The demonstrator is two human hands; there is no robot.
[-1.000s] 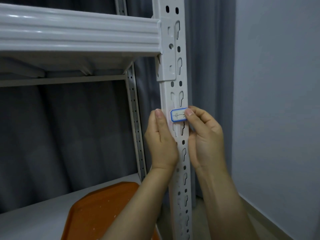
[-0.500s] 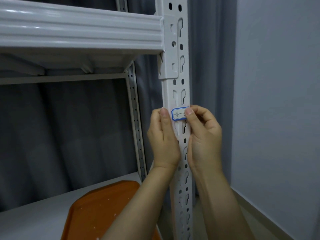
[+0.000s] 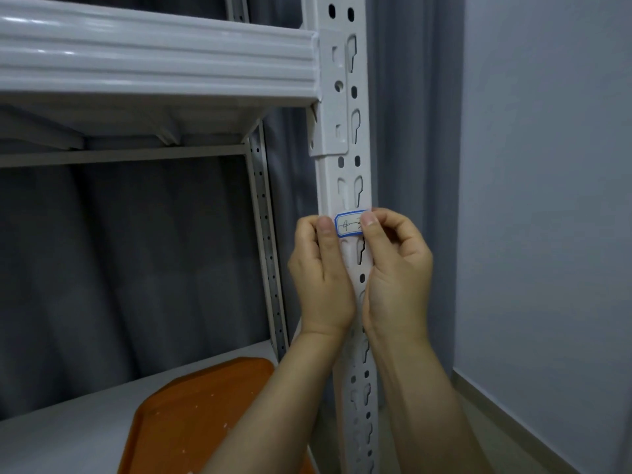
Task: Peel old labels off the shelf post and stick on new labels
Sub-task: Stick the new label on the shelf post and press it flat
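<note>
While L hand [image 3: 321, 278] grips post [image 3: 345, 186], R hand [image 3: 396, 268] fingers [image 3: 369, 222] pinch label [image 3: 349, 225] w/ blue border.

Both forearms are bare and rise from the lower edge, converging upward. Left hand [image 3: 321, 271]: back toward the camera, thumb straight and upright, its tip at the left end of the label [image 3: 348, 226]. Its other fingers curl round the left edge of the shelf post [image 3: 328, 186], tips hidden. Right hand [image 3: 398, 268]: thumb upright, tip pressed on the label's right end. The forefinger curls over from the right to meet the thumb; the remaining fingers are folded toward the palm. Wrists are level and near each other, not touching.
</note>
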